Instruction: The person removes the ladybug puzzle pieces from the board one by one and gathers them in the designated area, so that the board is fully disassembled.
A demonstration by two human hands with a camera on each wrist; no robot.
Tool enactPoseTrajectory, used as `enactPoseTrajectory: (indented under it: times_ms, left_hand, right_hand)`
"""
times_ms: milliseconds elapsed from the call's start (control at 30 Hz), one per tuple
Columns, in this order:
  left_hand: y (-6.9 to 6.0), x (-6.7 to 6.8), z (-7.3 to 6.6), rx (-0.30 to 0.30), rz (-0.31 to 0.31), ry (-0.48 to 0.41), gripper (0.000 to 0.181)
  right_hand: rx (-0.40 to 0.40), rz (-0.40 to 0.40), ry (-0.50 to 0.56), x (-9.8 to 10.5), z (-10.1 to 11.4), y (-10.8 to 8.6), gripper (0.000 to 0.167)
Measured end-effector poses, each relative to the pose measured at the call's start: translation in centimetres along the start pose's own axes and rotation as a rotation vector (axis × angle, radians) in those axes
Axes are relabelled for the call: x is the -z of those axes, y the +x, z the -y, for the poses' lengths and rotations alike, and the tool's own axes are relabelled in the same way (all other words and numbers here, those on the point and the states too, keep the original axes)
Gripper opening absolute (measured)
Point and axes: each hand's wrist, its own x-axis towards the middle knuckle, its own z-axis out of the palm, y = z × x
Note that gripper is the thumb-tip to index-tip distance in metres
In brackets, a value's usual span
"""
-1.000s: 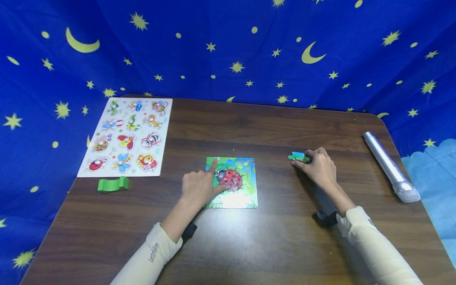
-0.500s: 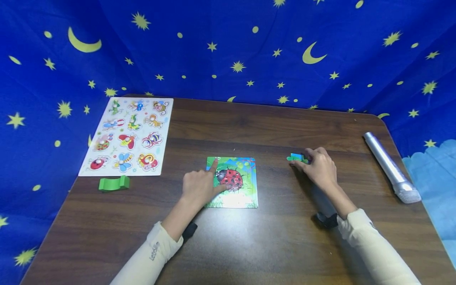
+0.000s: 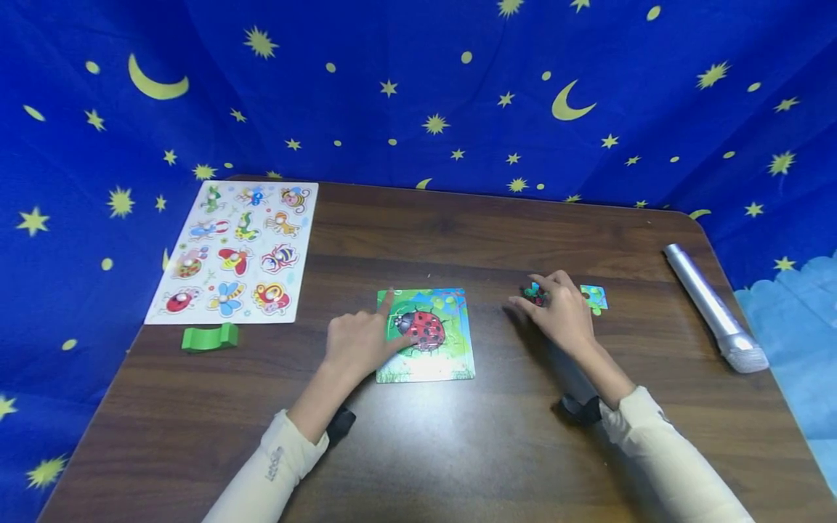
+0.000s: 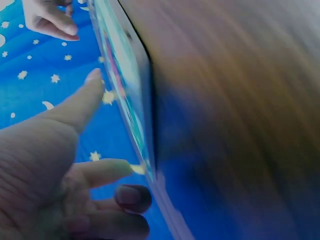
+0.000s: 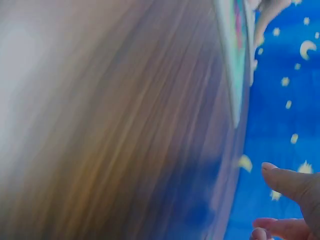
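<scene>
My left hand rests at the left side of a square ladybug jigsaw puzzle, forefinger stretched to its upper left corner and thumb lying over its middle. In the left wrist view the puzzle is seen almost edge-on beside the left hand. To the right, my right hand hovers with thumb and forefinger spread around small dark and teal puzzle pieces, partly hidden by the fingers. A blue-green puzzle piece lies just right of that hand. The right wrist view catches the right hand's thumb apart from the fingers.
A white insect peg board lies at the table's back left, with a green curved block before it. At the right edge lies a silver microphone. A blue star-patterned cloth hangs behind the wooden table.
My right hand has let go of the blue-green piece, which now lies to its right, and has shifted slightly left with fingers spread over darker pieces. The left hand stays on the puzzle.
</scene>
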Motion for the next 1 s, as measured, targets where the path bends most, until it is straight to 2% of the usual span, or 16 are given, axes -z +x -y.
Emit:
enactPoseTrajectory:
  times_ms: [133, 300, 400, 533, 733, 1000]
  left_hand:
    - [-0.4, 0.1, 1.2, 0.026, -0.012, -0.024, 0.097]
    - [-0.8, 0.0, 2.4, 0.025, 0.014, -0.028, 0.094]
    - [-0.7, -0.2, 2.7, 0.018, 0.016, -0.018, 0.093]
    - [-0.5, -0.4, 2.8, 0.018, 0.026, -0.009, 0.092]
    - [-0.4, -0.3, 2.8, 0.031, 0.06, -0.005, 0.091]
    - [-0.5, -0.2, 3.0, 0.03, 0.047, -0.008, 0.09]
  right_hand:
    - [0.065, 0.049, 0.07, -1.2, 3.1, 0.1, 0.057]
    - [0.13, 0.173, 0.158, -3.0, 7.1, 0.3, 0.054]
    - [0.164, 0.25, 0.165, -4.3, 9.1, 0.5, 0.053]
    - [0.192, 0.343, 0.119, -5.7, 11.2, 0.8, 0.057]
    - [0.164, 0.429, 0.038, -6.9, 13.0, 1.3, 0.064]
    - [0.2, 0.4, 0.014, -7.3, 13.5, 1.1, 0.064]
